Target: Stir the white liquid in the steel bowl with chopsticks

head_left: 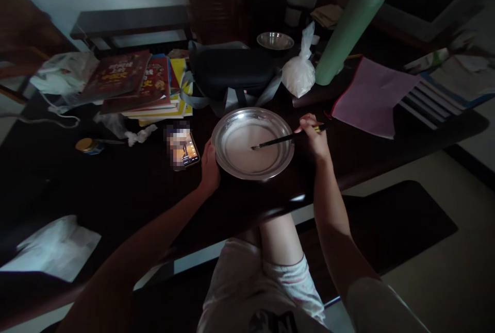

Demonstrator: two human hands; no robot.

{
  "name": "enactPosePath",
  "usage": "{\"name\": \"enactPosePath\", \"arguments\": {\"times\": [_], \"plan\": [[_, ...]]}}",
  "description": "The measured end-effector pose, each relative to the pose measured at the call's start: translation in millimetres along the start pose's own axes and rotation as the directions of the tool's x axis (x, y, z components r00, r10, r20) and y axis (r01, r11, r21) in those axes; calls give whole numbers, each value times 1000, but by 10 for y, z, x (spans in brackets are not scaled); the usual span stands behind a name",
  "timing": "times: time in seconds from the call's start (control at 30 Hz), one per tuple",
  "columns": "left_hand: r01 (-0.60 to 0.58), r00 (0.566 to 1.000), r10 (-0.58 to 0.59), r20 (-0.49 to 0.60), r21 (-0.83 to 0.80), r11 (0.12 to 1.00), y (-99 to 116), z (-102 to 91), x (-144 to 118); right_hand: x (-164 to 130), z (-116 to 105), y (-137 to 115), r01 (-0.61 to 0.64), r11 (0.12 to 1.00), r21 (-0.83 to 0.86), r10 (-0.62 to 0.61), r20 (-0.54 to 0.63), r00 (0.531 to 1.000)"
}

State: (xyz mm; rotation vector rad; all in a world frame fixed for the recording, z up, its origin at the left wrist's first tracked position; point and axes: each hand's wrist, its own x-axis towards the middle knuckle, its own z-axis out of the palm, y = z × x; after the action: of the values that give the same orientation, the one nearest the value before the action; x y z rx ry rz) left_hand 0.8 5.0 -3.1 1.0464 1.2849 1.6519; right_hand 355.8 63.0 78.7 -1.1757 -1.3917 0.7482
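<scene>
Gripping a thin dark brush [288, 138] near its upper end, the right hand [314, 137] is hovering over the right rim of a round metal plate [284, 164], with the fingers pinched closed around the handle. Its tip is resting in the pale whitish liquid [247, 150] lying in the plate's middle. At the opposite side, the left hand [210, 168] is pressing against the plate's left rim, fingers curled on the edge and steadying it. That plate is sitting on the dark tabletop [127, 188], close to the near edge. Just left of it a phone [184, 148] is lying with its screen lit. Farther back, a stack of books [147, 85], a black pouch [232, 72], a knotted plastic bag of white powder [298, 75] and a green flask [348, 31] are standing or lying. A pink folder [371, 96] is lying to the right, well apart from the plate.
</scene>
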Motion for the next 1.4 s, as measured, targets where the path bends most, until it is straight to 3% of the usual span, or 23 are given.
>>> {"name": "enactPosePath", "arguments": {"times": [0.17, 0.33, 0.53, 0.7, 0.87, 1.03, 1.2, 1.4], "plan": [[12, 1000, -12, -4, 27, 1000, 57, -22, 2, -8, 31, 16, 20, 1000, -21, -16, 158, 987], [57, 998, -57, -2, 27, 998, 80, -31, -7, 1, -32, 95, 25, 1000, -5, -25, -4, 1000], [45, 999, -45, -3, 28, 999, 70, 15, -36, 0, 6, 129, 72, 997, -30, -67, 144, 987], [91, 996, -91, -3, 5, 996, 24, -12, -17, 9, -46, 155, 52, 999, -14, -52, 35, 998], [71, 997, -71, 21, -22, 997, 1, -35, -1, 3, -32, 151, 74, 997, -26, -69, 148, 987], [66, 998, -65, 22, -49, 997, -3, -11, 2, 11, -53, 121, 24, 1000, -1, -24, 28, 999], [85, 995, -83, 49, -52, 995, -15, -42, 20, 8, -24, 91, 28, 1000, -7, -26, 171, 985], [69, 997, -68, 29, -33, 997, 24, -24, 9, 16, -63, 140, 28, 999, 15, -29, 41, 999]]}}
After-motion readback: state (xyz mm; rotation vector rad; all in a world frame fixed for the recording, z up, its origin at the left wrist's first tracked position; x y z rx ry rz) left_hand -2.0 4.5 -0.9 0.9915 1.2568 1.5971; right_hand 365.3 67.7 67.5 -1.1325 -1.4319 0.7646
